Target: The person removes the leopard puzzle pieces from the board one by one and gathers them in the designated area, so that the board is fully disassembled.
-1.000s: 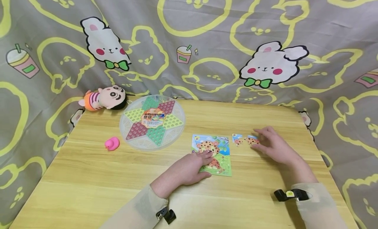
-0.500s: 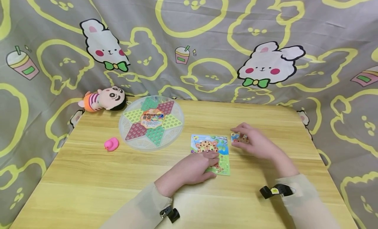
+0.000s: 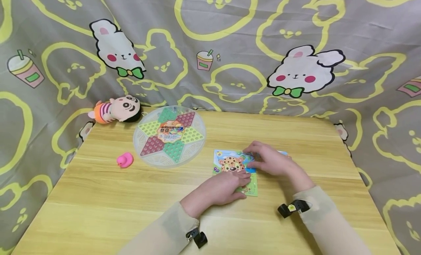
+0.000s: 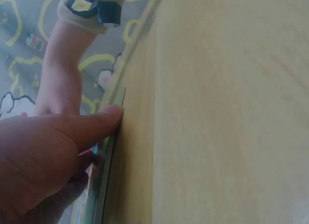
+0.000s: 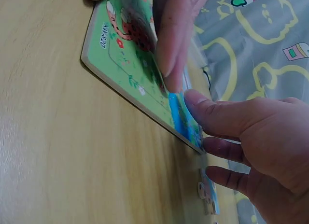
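Note:
A square leopard jigsaw puzzle (image 3: 231, 162) in a thin board lies flat on the table. My left hand (image 3: 223, 188) rests across its lower half, fingers extended and covering the leopard's body. In the left wrist view the thumb (image 4: 108, 119) lies on the board's edge. My right hand (image 3: 272, 160) is at the board's upper right corner. The right wrist view shows its thumb (image 5: 205, 108) on the blue part, with the fingers extended just beyond the edge. Loose puzzle pieces (image 5: 208, 192) lie on the table beside the board, mostly hidden under this hand in the head view.
A round Chinese checkers board (image 3: 169, 152) lies left of the puzzle. Farther left are a pink rubber duck (image 3: 125, 160) and a doll (image 3: 116, 109) lying on its side. A patterned curtain (image 3: 236, 46) hangs along the back edge of the wooden table (image 3: 98, 207).
My right hand has moved left from the loose pieces to the puzzle's upper right corner. My left hand has slid slightly right over the puzzle, uncovering more of the leopard's face.

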